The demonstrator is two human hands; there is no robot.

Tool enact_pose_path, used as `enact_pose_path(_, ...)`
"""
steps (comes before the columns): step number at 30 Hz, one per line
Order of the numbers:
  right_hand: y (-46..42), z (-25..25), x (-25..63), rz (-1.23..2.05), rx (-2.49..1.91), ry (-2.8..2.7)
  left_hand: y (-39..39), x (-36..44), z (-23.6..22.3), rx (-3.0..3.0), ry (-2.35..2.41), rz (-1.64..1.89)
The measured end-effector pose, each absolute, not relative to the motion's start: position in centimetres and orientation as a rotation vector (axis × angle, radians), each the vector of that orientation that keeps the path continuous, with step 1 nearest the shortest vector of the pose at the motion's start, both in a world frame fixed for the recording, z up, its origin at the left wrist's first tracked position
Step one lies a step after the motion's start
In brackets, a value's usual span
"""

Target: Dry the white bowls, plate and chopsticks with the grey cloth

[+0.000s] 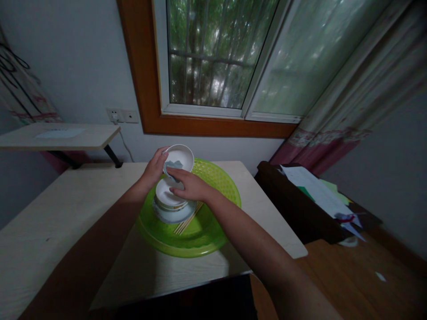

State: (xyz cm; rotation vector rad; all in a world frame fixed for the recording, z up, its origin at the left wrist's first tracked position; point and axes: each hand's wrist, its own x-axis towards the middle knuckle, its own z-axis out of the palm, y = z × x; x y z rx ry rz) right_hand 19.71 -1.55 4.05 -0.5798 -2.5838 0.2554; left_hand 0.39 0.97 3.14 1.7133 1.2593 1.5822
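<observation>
A window (216, 58) is set in the far wall (83, 66). On the right, a curtain (336, 111) is hung and brown floor (333, 280) is seen.

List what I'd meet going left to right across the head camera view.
Raised shelf → wall sockets → left hand → white bowl it holds → large white paper → small white scrap.

No text, label or number can be read: the pale sheet (62, 133) on the raised shelf (96, 134) at left bears faint marks too small and blurred to make out.
</observation>
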Motion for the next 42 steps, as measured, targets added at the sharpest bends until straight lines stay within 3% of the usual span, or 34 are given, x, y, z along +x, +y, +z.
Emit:
enact_pose_path(12,-2.1,3.7,19.3,-0.216,-0.76,-2.613,0.9,0.6,3.1,1.813,1.215,1.491)
enact_pose_path(20,-2.5,4.4,19.5,-0.316,-0.921,-2.529,0.6,0.7,3.2,1.809,1.193,1.463)
enact_pose_path(30,-2.8,5.4,19.7,-0.326,-1.12,-2.576,0.3,0.6,3.6,1.874,1.3,1.443)
enact_pose_path(42,-1.5,4.2,19.8,-0.006,-0.739,-2.611,0.7,0.5,2.9,1.774,1.229,1.537)
